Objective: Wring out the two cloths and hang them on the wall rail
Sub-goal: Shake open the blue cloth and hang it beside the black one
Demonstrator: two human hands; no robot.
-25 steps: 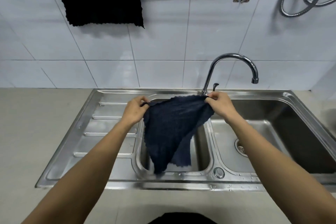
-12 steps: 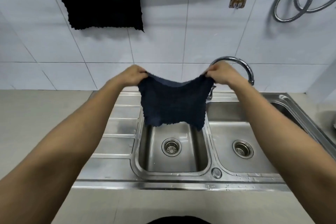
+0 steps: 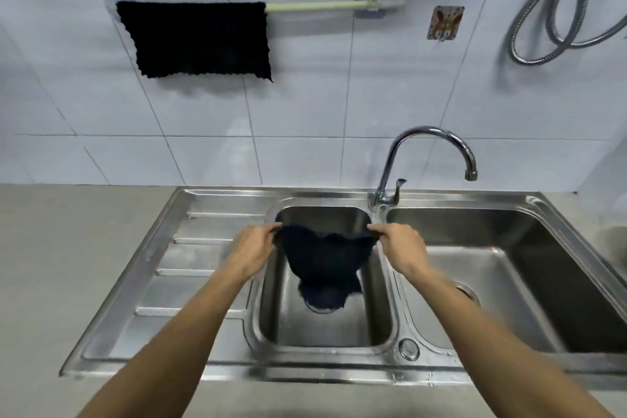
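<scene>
The left hand (image 3: 252,251) and the right hand (image 3: 400,248) each pinch one top corner of the dark cloth (image 3: 325,261) — it hangs into the small basin (image 3: 376,322), while another black cloth (image 3: 200,39) hangs on the wall rail (image 3: 315,6).

Legible text, labels, brands, numbers, signs: none.

Surfaces checked:
- Wall tiles (image 3: 305,105): plain, no lettering.
- Wall rail (image 3: 325,5) and its two adhesive mounts: unmarked.
- Hung black cloth (image 3: 200,39): no tag or print visible.
- Adhesive wall hook plate (image 3: 445,23): carries a small brown pictorial pattern, no readable characters.
- Tap (image 3: 431,159): no brand mark discernible.
- Steel sink (image 3: 210,268): no stamp or maker's mark legible.
- Dark cloth (image 3: 327,265) held over the small basin: no label showing.
- Coiled metal hose (image 3: 543,10): unmarked.
</scene>
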